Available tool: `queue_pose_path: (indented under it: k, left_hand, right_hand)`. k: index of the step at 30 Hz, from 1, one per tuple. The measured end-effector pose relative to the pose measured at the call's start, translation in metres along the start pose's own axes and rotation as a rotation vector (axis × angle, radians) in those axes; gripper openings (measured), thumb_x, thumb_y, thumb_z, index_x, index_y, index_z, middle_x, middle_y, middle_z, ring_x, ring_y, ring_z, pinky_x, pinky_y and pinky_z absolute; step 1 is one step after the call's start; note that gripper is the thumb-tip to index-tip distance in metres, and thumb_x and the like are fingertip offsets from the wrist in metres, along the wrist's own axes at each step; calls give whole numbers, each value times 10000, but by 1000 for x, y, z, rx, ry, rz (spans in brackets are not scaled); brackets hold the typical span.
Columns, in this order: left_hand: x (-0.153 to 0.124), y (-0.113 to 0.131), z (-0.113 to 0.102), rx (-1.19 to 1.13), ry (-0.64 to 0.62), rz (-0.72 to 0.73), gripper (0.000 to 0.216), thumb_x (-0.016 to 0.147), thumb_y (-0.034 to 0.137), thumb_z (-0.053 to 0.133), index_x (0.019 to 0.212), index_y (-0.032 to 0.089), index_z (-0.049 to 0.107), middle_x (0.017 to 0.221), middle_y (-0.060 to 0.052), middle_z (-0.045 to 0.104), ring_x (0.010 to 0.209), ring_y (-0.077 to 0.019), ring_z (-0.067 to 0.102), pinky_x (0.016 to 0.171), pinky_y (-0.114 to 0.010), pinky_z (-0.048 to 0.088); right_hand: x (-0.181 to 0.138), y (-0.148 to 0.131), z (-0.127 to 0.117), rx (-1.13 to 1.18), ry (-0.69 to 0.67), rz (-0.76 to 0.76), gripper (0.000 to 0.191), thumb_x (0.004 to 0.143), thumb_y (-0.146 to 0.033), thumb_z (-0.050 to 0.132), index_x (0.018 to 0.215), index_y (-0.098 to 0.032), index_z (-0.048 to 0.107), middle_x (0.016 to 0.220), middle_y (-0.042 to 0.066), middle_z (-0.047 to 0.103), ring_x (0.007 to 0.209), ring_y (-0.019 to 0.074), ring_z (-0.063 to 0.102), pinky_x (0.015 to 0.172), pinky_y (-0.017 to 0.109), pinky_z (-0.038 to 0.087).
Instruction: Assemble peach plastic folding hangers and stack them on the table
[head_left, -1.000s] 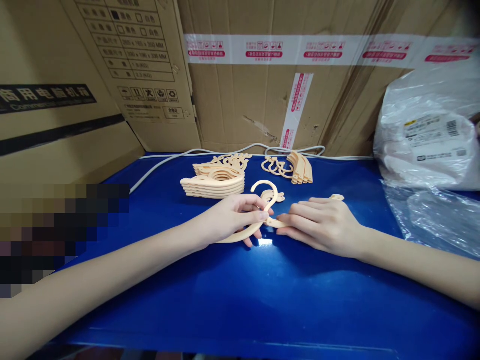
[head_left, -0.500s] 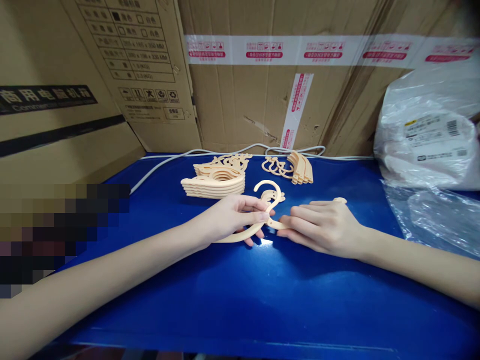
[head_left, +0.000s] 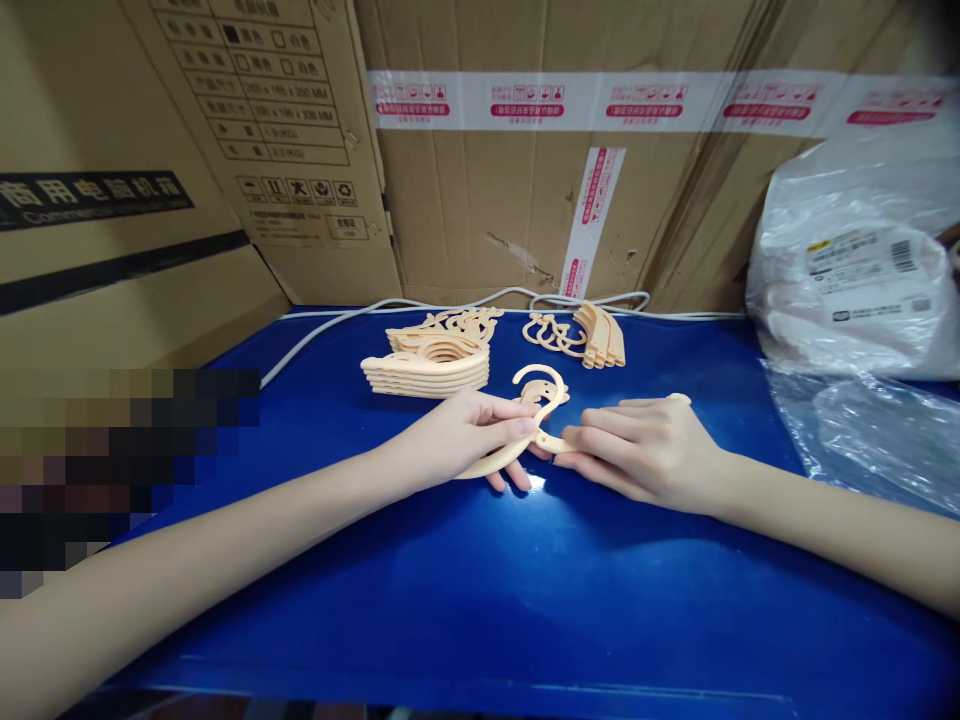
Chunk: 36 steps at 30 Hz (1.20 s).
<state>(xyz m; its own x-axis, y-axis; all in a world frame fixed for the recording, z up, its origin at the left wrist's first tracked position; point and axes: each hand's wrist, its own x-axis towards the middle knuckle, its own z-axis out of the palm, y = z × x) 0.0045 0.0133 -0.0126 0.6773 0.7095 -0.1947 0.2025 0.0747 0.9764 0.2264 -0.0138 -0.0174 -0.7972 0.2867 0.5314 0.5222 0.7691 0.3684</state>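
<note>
A cream plastic clothes hanger (head_left: pixel 556 385) is held between both hands over the blue table, its hook curling upward. My left hand (head_left: pixel 472 435) pinches it just below the hook, and one arm of the hanger slopes down behind my fingers. My right hand (head_left: pixel 645 440) is closed round the other arm, right of the joint; most of that arm is hidden under the fingers. Just behind the hook lies a flat cream piece (head_left: pixel 536 392) with small holes. Left of it stands a neat stack of curved cream hanger pieces (head_left: pixel 427 375).
Loose cream hooks (head_left: pixel 551 332) and a bundle of curved arms (head_left: pixel 602 338) lie at the back, with small flat pieces (head_left: pixel 465 322) to the left. A white cable (head_left: pixel 337 315) runs before the cardboard boxes (head_left: pixel 480 200). A clear plastic bag (head_left: pixel 862 260) sits on the right.
The hanger's hook has shifted slightly right and down, and less of its left arm shows below my left hand. Both hands keep their grip and have barely moved.
</note>
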Motion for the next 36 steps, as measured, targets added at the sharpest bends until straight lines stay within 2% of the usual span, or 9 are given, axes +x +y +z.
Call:
queue_pose_path:
  k: [3, 10, 13, 18, 22, 25, 29, 33, 36]
  left_hand:
    - [1, -2, 0, 14, 2, 9, 254, 944, 218, 509, 1133, 136, 658, 826, -37, 721, 599, -111, 688, 477, -171, 525]
    - [0, -3, 0, 39, -15, 27, 256, 960, 215, 481, 1109, 124, 668, 677, -16, 692, 580, -105, 676, 485, -161, 520]
    - [0, -3, -1, 55, -21, 36, 251, 953, 232, 491, 1093, 128, 672, 719, -28, 703, 583, -107, 675, 487, -164, 519]
    - [1, -4, -2, 83, -38, 60, 239, 937, 269, 509, 1047, 132, 672, 923, -66, 716, 604, -106, 682, 483, -166, 520]
    - [1, -3, -2, 113, -71, 69, 247, 946, 276, 474, 1041, 128, 648, 927, -63, 704, 603, -99, 676, 494, -163, 521]
    - [-1, -2, 2, 183, -53, 69, 262, 955, 299, 442, 999, 123, 631, 869, -45, 689, 522, -74, 634, 448, -146, 476]
    - [-6, 1, 6, 382, -1, 150, 281, 934, 340, 473, 1049, 138, 631, 724, 11, 634, 424, -39, 517, 403, -133, 387]
    - [-10, 3, 7, 567, 30, 238, 338, 932, 370, 488, 1149, 152, 627, 625, 38, 578, 426, -41, 435, 412, -147, 309]
    - [-11, 2, 6, 630, 48, 298, 387, 931, 440, 489, 1131, 148, 646, 581, 51, 512, 442, -47, 364, 414, -165, 241]
  right_hand:
    - [0, 1, 1, 20, -27, 26, 318, 971, -314, 466, 733, -181, 629, 581, -25, 563, 460, 98, 458, 477, 266, 339]
    - [0, 0, 1, 27, -36, 29, 344, 980, -317, 445, 729, -190, 643, 568, -26, 559, 455, 94, 464, 476, 261, 332]
    - [0, 0, 1, 36, -40, 33, 350, 984, -320, 437, 737, -192, 649, 571, -25, 563, 456, 91, 462, 481, 260, 331]
    - [-1, 1, 2, 84, -63, 66, 336, 981, -326, 442, 762, -182, 652, 597, -23, 578, 467, 92, 458, 488, 264, 327]
    - [-1, 2, 2, 119, -56, 62, 320, 977, -321, 452, 766, -178, 647, 600, -20, 572, 486, 99, 451, 509, 263, 328]
    - [0, 3, 3, 181, -71, 76, 315, 974, -329, 459, 761, -176, 634, 613, -13, 571, 514, 106, 453, 538, 265, 330]
    - [-1, 6, 5, 288, -68, 169, 301, 951, -380, 499, 749, -177, 594, 653, -5, 590, 585, 116, 492, 584, 271, 332]
    - [-1, 8, 7, 325, -30, 323, 338, 847, -510, 608, 781, -185, 545, 698, 8, 587, 657, 146, 510, 635, 288, 355]
    - [0, 9, 8, 318, 0, 392, 415, 781, -586, 640, 868, -201, 513, 800, 33, 611, 744, 192, 534, 702, 331, 384]
